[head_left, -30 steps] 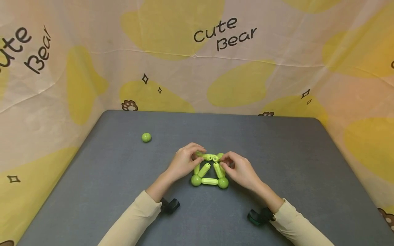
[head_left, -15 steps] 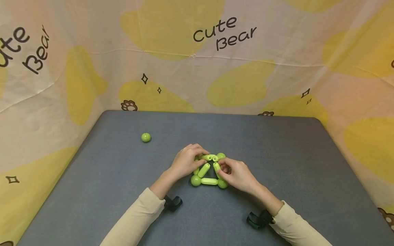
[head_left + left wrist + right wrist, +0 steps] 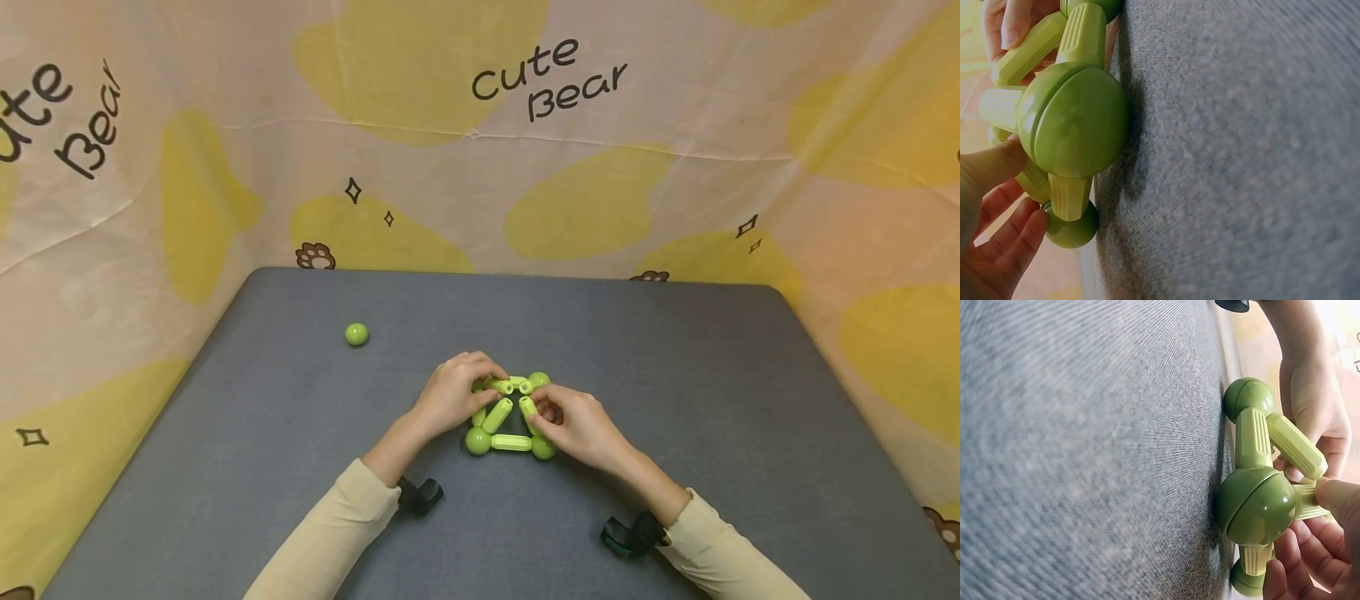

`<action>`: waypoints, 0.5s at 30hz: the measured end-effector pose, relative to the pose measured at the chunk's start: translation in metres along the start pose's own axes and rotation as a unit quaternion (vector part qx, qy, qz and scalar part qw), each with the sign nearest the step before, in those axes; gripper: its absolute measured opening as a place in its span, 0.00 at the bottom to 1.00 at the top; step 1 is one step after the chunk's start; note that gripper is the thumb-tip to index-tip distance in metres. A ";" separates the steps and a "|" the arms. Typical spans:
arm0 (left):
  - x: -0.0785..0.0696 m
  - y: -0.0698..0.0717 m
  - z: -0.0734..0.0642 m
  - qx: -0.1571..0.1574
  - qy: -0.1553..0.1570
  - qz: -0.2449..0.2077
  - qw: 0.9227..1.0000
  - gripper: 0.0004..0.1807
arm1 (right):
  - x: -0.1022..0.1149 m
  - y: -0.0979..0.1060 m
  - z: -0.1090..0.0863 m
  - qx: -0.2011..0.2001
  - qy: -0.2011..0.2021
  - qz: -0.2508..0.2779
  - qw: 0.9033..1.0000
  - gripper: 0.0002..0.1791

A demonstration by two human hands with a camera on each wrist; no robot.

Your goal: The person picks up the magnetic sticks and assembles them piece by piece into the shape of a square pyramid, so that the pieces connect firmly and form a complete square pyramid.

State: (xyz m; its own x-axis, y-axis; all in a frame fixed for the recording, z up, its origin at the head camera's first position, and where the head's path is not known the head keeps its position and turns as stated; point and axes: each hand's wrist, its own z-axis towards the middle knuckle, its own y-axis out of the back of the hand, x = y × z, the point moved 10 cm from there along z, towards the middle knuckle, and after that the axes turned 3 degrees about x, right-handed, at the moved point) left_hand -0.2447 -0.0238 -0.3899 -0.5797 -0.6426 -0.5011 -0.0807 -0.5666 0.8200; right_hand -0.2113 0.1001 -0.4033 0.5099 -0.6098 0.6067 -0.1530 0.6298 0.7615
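A square frame of light-green ribbed rods [image 3: 512,442] and darker green balls [image 3: 477,441] lies on the grey table. From its corners, short rods [image 3: 498,415] lean inward and up, their top ends apart. My left hand [image 3: 453,388] pinches the leaning rod at the far left corner [image 3: 1034,182], covering most of that corner's ball in the head view. At the near right, my right hand [image 3: 588,423] holds another leaning rod [image 3: 1307,501] between thumb and fingers, just above its corner ball [image 3: 1257,505]. The far right ball [image 3: 538,381] shows between the hands.
One loose green ball [image 3: 356,334] sits on the table [image 3: 225,467] at the far left. Behind the table hangs a patterned cloth [image 3: 480,192]. Each wrist wears a black camera mount [image 3: 633,533].
My right hand has come from the far right corner to the near right leaning rod and now grips it. My left hand has shifted slightly right, tilting its rod; the last half second is nearly still.
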 end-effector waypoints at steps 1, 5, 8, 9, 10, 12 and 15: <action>0.000 0.000 0.000 0.000 0.000 0.000 1.000 0.11 | 0.000 0.000 0.000 -0.002 0.002 0.000 1.000 0.07; 0.000 0.001 -0.001 -0.002 0.000 -0.001 1.000 0.11 | 0.001 0.000 -0.001 -0.009 0.007 -0.002 1.000 0.07; 0.000 0.002 -0.002 -0.003 -0.001 -0.003 1.000 0.11 | 0.001 0.001 -0.001 -0.012 0.008 -0.003 1.000 0.07; 0.000 0.002 -0.002 -0.004 -0.002 -0.004 1.000 0.11 | 0.001 0.000 -0.001 -0.012 0.008 -0.004 1.000 0.07; 0.000 0.002 -0.002 -0.005 -0.003 -0.004 1.000 0.11 | 0.001 0.000 -0.001 -0.011 0.007 -0.004 1.000 0.07; 0.000 0.003 -0.003 -0.005 -0.004 -0.003 1.000 0.11 | 0.002 0.000 -0.002 -0.010 0.008 -0.004 1.000 0.07; 0.000 0.003 -0.003 -0.008 -0.006 -0.003 1.000 0.11 | 0.003 0.000 -0.002 -0.008 0.010 -0.004 1.000 0.07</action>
State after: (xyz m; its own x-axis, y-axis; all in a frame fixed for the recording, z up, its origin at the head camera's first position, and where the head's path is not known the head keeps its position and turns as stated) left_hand -0.2427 -0.0270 -0.3883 -0.5884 -0.6332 -0.5028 -0.0717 -0.5786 0.8125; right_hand -0.2080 0.0992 -0.4021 0.5284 -0.6050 0.5956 -0.1346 0.6330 0.7624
